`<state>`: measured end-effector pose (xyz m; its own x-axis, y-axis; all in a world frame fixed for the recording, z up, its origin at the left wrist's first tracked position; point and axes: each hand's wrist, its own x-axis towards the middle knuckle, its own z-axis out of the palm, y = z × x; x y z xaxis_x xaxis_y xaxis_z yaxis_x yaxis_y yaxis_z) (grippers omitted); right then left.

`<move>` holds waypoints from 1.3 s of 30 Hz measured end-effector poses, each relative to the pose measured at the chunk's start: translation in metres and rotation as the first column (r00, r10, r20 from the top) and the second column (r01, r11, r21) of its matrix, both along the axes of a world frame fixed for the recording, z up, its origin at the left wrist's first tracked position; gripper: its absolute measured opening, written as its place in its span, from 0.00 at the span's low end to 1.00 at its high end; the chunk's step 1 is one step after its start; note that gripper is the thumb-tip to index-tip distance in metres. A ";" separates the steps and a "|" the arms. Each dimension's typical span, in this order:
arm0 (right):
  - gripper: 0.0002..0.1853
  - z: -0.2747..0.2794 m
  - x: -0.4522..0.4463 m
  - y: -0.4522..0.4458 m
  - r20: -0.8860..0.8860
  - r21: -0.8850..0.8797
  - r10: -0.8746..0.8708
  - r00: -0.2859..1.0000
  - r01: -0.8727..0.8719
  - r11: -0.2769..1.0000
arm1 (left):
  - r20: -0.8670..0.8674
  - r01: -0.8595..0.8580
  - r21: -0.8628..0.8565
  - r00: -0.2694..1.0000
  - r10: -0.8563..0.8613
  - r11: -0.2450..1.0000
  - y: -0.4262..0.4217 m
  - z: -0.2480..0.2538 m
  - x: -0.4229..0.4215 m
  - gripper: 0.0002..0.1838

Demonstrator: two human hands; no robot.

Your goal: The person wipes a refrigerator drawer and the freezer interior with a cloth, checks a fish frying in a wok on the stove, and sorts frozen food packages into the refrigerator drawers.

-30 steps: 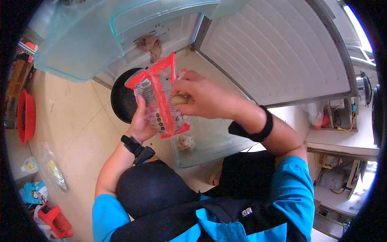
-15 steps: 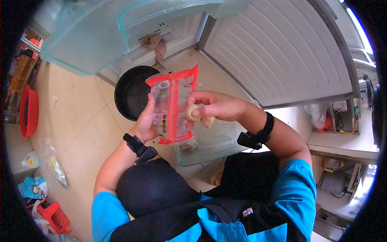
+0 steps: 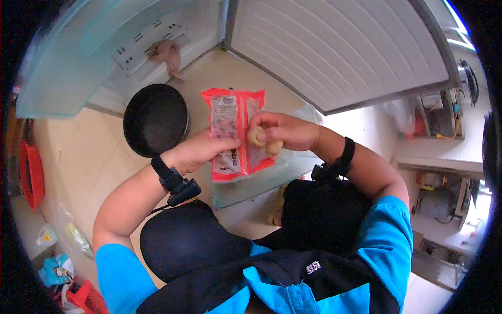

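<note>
My left hand [image 3: 201, 149] grips a clear plastic packet [image 3: 224, 118] with red edges and a red centre seam. Its thumb lies across the packet's front, and the other fingers are hidden behind. At the packet's right side, my right hand [image 3: 293, 131] is closed on a pale tan, rounded piece of food [image 3: 256, 136]. A second pale lump [image 3: 274, 147] shows below those fingers. What kind of food it is, I cannot tell. Beneath the packet, a clear bluish drawer [image 3: 246, 191] rests on the floor.
A round black pan [image 3: 157, 120] is on the tiled floor, left of the packet. Ahead stands an open white fridge door [image 3: 340, 47], with a brownish cloth [image 3: 167, 55] by the fridge base. A red basin [image 3: 31, 175] and a plastic bag [image 3: 76, 235] lie left.
The packet now stands more upright, and my left thumb has moved from its left edge onto its front. My right hand still holds the tan food. The camera view has shifted.
</note>
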<state>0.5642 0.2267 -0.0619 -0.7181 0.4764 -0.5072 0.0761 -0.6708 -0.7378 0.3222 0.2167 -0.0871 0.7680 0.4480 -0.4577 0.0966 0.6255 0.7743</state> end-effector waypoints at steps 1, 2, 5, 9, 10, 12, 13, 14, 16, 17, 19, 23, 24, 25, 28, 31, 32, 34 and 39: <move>0.14 0.001 0.002 0.002 0.043 0.068 0.007 0.999 -0.010 0.998 | 0.040 -0.097 -0.069 0.994 0.100 0.993 -0.002 -0.002 0.004 0.20; 0.14 0.007 0.003 0.003 0.089 0.138 0.011 0.996 -0.023 0.990 | 0.072 -0.190 -0.139 0.977 0.202 0.972 -0.003 -0.002 0.008 0.20; 0.14 0.020 -0.001 0.001 0.142 0.165 0.024 0.990 -0.047 0.985 | 0.138 -0.260 -0.339 0.937 0.321 0.904 -0.006 -0.021 0.014 0.22; 0.14 0.017 -0.008 -0.004 0.038 0.098 -0.200 0.979 0.195 0.976 | 0.157 -0.339 -0.469 0.877 0.455 0.816 -0.004 -0.031 0.012 0.28; 0.14 0.018 -0.010 -0.003 0.036 0.099 -0.200 0.979 0.196 0.976 | 0.156 -0.339 -0.467 0.877 0.454 0.816 -0.003 -0.033 0.009 0.28; 0.16 0.025 -0.014 0.004 -0.099 0.087 -0.246 0.964 0.255 0.963 | 0.255 -0.341 -0.517 0.814 0.522 0.785 -0.001 -0.034 0.006 0.29; 0.16 0.031 -0.016 0.005 -0.101 0.087 -0.249 0.963 0.258 0.962 | 0.254 -0.340 -0.516 0.816 0.519 0.786 -0.002 -0.031 0.006 0.29; 0.17 0.039 -0.018 0.006 -0.090 0.147 -0.234 0.968 0.245 0.958 | 0.277 -0.383 -0.462 0.794 0.541 0.800 -0.003 -0.026 0.007 0.31; 0.18 0.054 -0.020 0.009 -0.081 0.209 -0.215 0.973 0.227 0.951 | 0.302 -0.432 -0.402 0.770 0.562 0.807 -0.002 -0.022 0.007 0.33; 0.17 0.062 -0.022 0.012 0.007 0.239 -0.233 0.973 0.224 0.945 | 0.341 -0.408 -0.417 0.759 0.555 0.813 0.000 -0.021 0.005 0.32; 0.17 0.067 -0.023 0.016 0.085 0.271 -0.245 0.966 0.214 0.939 | 0.377 -0.392 -0.423 0.744 0.552 0.817 0.002 -0.021 0.000 0.31; 0.14 0.068 -0.026 0.023 0.376 0.515 -0.210 0.902 -0.015 0.857 | 0.348 -0.453 -0.387 0.735 0.582 0.803 0.004 -0.035 -0.006 0.33; 0.14 0.069 -0.027 0.022 0.510 0.582 -0.235 0.828 -0.130 0.803 | 0.356 -0.436 -0.353 0.756 0.550 0.828 0.004 -0.035 -0.007 0.33; 0.14 0.063 -0.028 0.021 0.510 0.583 -0.235 0.828 -0.131 0.802 | 0.357 -0.437 -0.352 0.755 0.550 0.828 0.004 -0.031 -0.005 0.33; 0.14 0.044 -0.033 0.017 0.478 0.878 -0.405 0.779 -0.416 0.237 | 0.327 -0.402 -0.320 0.803 0.498 0.858 0.000 -0.019 0.001 0.35; 0.13 0.040 -0.042 0.018 0.533 0.838 -0.338 0.776 -0.429 0.337 | 0.282 -0.375 -0.330 0.837 0.470 0.866 -0.001 -0.020 0.000 0.38; 0.12 0.032 -0.042 0.019 0.444 0.896 -0.344 0.827 -0.395 0.205 | 0.284 -0.374 -0.341 0.833 0.474 0.862 -0.002 -0.023 0.000 0.38; 0.10 0.026 -0.041 0.023 0.352 0.934 -0.334 0.874 -0.350 0.069 | 0.286 -0.375 -0.353 0.829 0.480 0.857 0.000 -0.031 -0.003 0.39; 0.17 0.024 -0.044 0.019 0.476 0.878 -0.303 0.825 -0.433 0.202 | 0.320 -0.397 -0.369 0.795 0.516 0.840 0.006 -0.027 -0.003 0.39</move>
<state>0.5203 0.2453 -0.0376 -0.6154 0.7861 0.0584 0.6205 0.5288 -0.5791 0.3188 0.2223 -0.1146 0.6424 0.6969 -0.3190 -0.5272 0.7039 0.4760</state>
